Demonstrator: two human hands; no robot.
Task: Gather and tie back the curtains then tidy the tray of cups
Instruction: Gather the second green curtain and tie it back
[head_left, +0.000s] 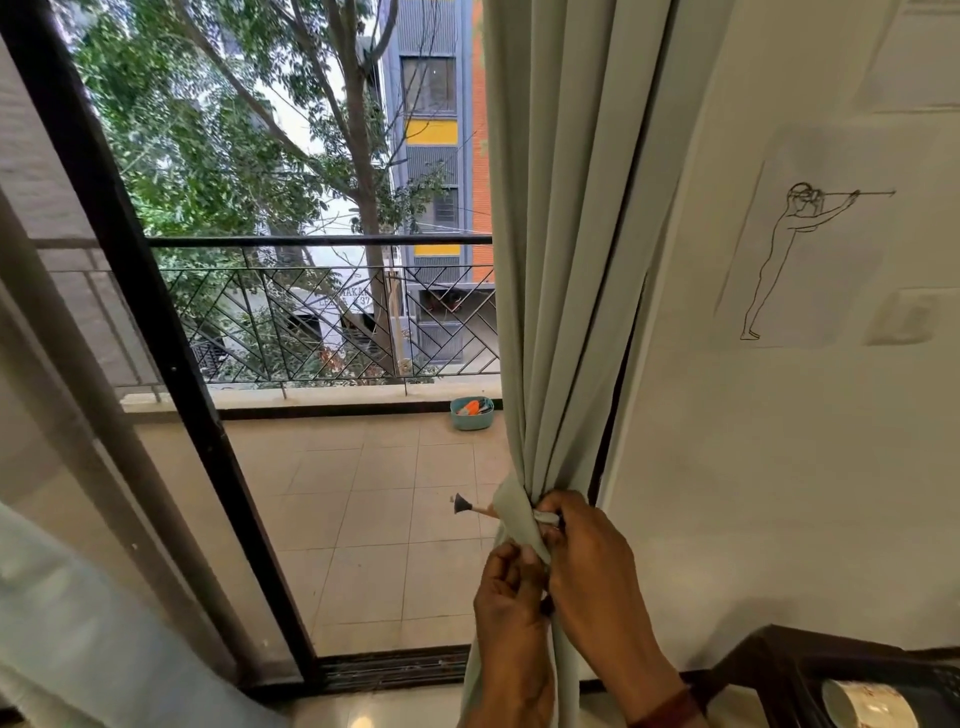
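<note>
Curtain (561, 260) cloth, likely soft, light and limp, hangs bunched at five o'clock of the head view, cinched by a tie-back band (514, 512). The right hand (587, 551) pinches the band's end and the left hand (511, 597) pinches folds just below. The wall (779, 467) crowds three o'clock; open room lies toward nine. A cup (867, 704) sits at four o'clock.

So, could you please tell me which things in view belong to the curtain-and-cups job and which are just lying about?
Job in hand: curtain; tie-back, gripped by the left hand and right hand; cup on what looks like the tray.

Lying about: teal tub on the balcony; dark-headed tool behind the curtain; wall drawing.
</note>
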